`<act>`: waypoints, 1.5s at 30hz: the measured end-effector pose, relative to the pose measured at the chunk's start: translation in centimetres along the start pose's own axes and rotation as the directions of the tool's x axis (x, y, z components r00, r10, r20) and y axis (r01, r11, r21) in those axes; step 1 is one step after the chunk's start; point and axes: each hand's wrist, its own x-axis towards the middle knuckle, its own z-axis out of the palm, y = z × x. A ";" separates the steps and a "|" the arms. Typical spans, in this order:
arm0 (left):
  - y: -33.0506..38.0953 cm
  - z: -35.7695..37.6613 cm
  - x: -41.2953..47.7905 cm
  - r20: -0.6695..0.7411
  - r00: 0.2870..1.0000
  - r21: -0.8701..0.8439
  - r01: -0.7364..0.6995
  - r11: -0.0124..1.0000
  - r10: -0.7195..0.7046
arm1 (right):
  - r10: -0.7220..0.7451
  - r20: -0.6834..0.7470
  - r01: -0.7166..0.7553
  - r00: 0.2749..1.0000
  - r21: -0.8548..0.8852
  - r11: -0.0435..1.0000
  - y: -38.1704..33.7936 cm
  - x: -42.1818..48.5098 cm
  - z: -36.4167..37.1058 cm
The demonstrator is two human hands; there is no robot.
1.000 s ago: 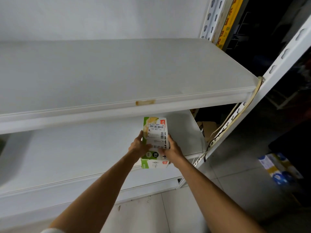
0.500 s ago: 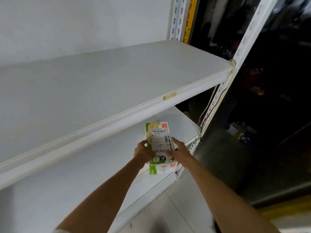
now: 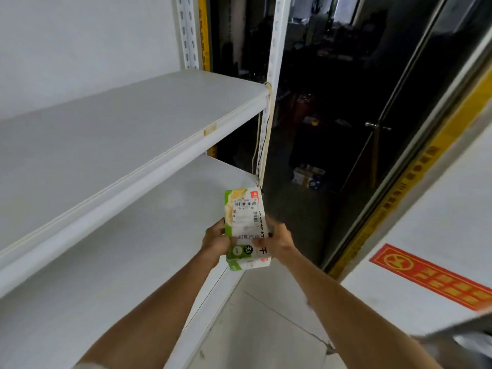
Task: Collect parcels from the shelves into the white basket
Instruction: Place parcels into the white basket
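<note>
A white and green parcel box [image 3: 245,222] with a barcode label is held up in front of me, at the right end of the lower shelf [image 3: 127,249]. My left hand [image 3: 215,239] grips its left side, thumb on the front. My right hand [image 3: 277,242] grips its right side. Both hands hold it off the shelf. The white basket is not in view.
White metal shelving fills the left; its upper shelf [image 3: 119,123] and lower shelf show nothing on them. A white upright post [image 3: 275,62] with a hanging cord stands at the shelf corner. Beyond is a dark glass door [image 3: 372,155], and a white wall with a red sign [image 3: 434,278] at right. Tiled floor lies below.
My view has swung to the right, bringing the dark glass door and the red sign into sight. The parcel stays gripped in both hands, now at the shelf's right end.
</note>
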 end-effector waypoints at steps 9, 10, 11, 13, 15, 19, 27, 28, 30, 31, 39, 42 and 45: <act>4.7 15.5 -7.8 0.342 0.930 0.141 -0.190 0.972 0.132 | 0.026 -0.377 0.042 0.926 0.171 0.984 6.9 -11.1 -14.4; 5.1 17.4 -8.8 0.380 0.915 0.153 -0.209 0.966 0.138 | 0.034 -0.425 0.049 0.904 0.183 0.982 7.8 -12.6 -16.0; 5.4 19.4 -10.1 0.424 0.896 0.162 -0.223 0.961 0.136 | 0.034 -0.473 0.064 0.880 0.190 0.980 8.8 -14.3 -17.7; 5.9 23.1 -12.9 0.512 0.848 0.156 -0.248 0.956 0.137 | 0.044 -0.568 0.085 0.822 0.198 0.976 10.9 -17.6 -20.6; 6.0 26.8 -16.0 0.593 0.793 0.147 -0.274 0.950 0.137 | 0.080 -0.649 0.086 0.757 0.220 0.972 12.8 -21.2 -23.2; 5.7 33.4 -22.2 0.749 0.648 0.126 -0.341 0.932 0.136 | 0.190 -0.766 0.059 0.615 0.285 0.957 17.0 -28.1 -27.1; 2.9 44.0 -33.5 0.926 0.375 0.123 -0.404 0.907 0.041 | 0.282 -0.896 0.065 0.344 0.323 0.944 24.5 -41.0 -31.3; 2.4 45.1 -34.5 0.938 0.346 0.121 -0.410 0.904 0.031 | 0.295 -0.902 0.065 0.316 0.331 0.941 25.4 -42.0 -31.8; 1.8 47.2 -36.3 0.954 0.301 0.133 -0.426 0.895 0.002 | 0.338 -0.907 0.074 0.251 0.366 0.928 27.0 -43.7 -32.3; 1.6 48.1 -37.0 0.957 0.289 0.147 -0.427 0.892 -0.020 | 0.360 -0.904 0.074 0.230 0.385 0.920 27.6 -44.4 -32.5; 0.5 57.0 -36.2 0.984 0.099 0.175 -0.489 0.854 -0.145 | 0.462 -0.884 0.096 0.070 0.467 0.879 31.6 -43.4 -35.9; 1.3 60.0 -34.7 0.981 0.051 0.185 -0.502 0.845 -0.185 | 0.496 -0.867 0.127 0.041 0.497 0.858 32.0 -41.4 -37.7; 2.5 62.5 -33.4 0.976 0.017 0.194 -0.515 0.835 -0.215 | 0.520 -0.854 0.139 0.002 0.515 0.846 32.0 -39.5 -39.5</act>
